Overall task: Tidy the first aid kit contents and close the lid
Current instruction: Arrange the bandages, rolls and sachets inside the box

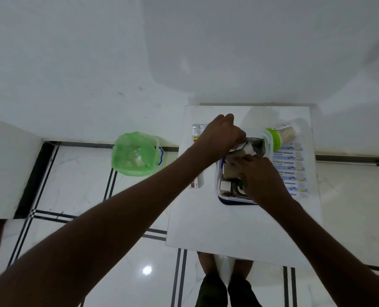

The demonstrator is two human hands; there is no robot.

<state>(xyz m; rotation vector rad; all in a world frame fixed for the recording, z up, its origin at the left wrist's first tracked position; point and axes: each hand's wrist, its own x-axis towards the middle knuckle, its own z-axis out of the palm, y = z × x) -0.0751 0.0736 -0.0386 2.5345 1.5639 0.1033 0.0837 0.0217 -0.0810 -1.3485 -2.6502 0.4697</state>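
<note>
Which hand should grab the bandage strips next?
The right hand, probably. The antiseptic bandage strips lie just right of the kit box, beside that hand. The left hand is on the box's far-left side.

A single wide-angle camera, worn on the person's head, looks steeply down and forward over a small white rectangular surface point(228, 222) set against a pale wall. The view stands close: both bare forearms run in from the bottom corners and meet over a clear plastic first aid box point(223, 196) just above the frame's centre, where the left hand point(219, 134) and right hand point(259, 176) work. The person's own feet show directly below the surface's near edge, on glossy white floor tiles with black inlay lines point(109, 262). Wide-angle bending curves the wall and floor lines toward the edges. No second view is given, so no overlap exists.
</note>
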